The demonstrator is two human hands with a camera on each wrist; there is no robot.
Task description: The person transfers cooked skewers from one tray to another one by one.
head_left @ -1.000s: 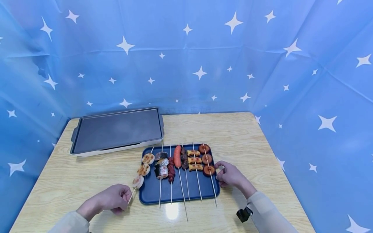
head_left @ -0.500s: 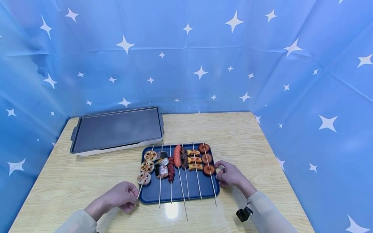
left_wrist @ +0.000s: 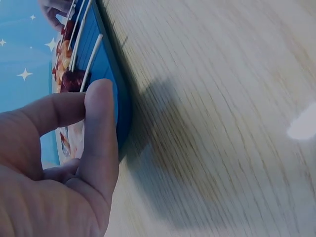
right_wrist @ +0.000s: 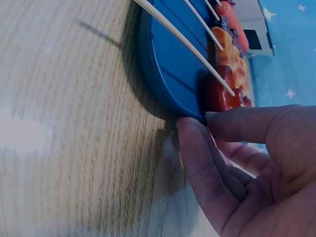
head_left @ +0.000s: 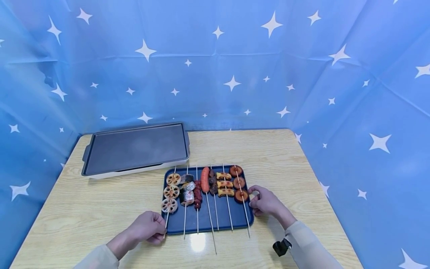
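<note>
In the head view, my left hand (head_left: pixel 147 227) pinches the bare stick of a lotus root skewer (head_left: pixel 173 179), whose slices lie over the left side of the blue tray (head_left: pixel 191 220). The left wrist view shows thumb and index finger meeting at the fingertips, hiding the stick there. My right hand (head_left: pixel 267 203) holds the tray's right edge; in the right wrist view its thumb is at the rim and a finger is against the outer wall. Beside that hand lies a skewer of round brown caps (head_left: pixel 240 196). A red sausage skewer (head_left: pixel 205 180) lies mid-tray.
Other skewers share the tray, including yellow pieces (head_left: pixel 226 192) and dark red chunks (head_left: pixel 197 194). Several sticks overhang its front edge. A flat dark griddle (head_left: pixel 136 149) stands at the back left of the wooden table (head_left: pixel 268 157), before a blue starry cloth (head_left: pixel 188 82).
My left hand has moved right with the lotus root skewer, bringing it from the tray's left edge onto the tray, slices turned face up. The right hand has stayed at the tray's edge.
</note>
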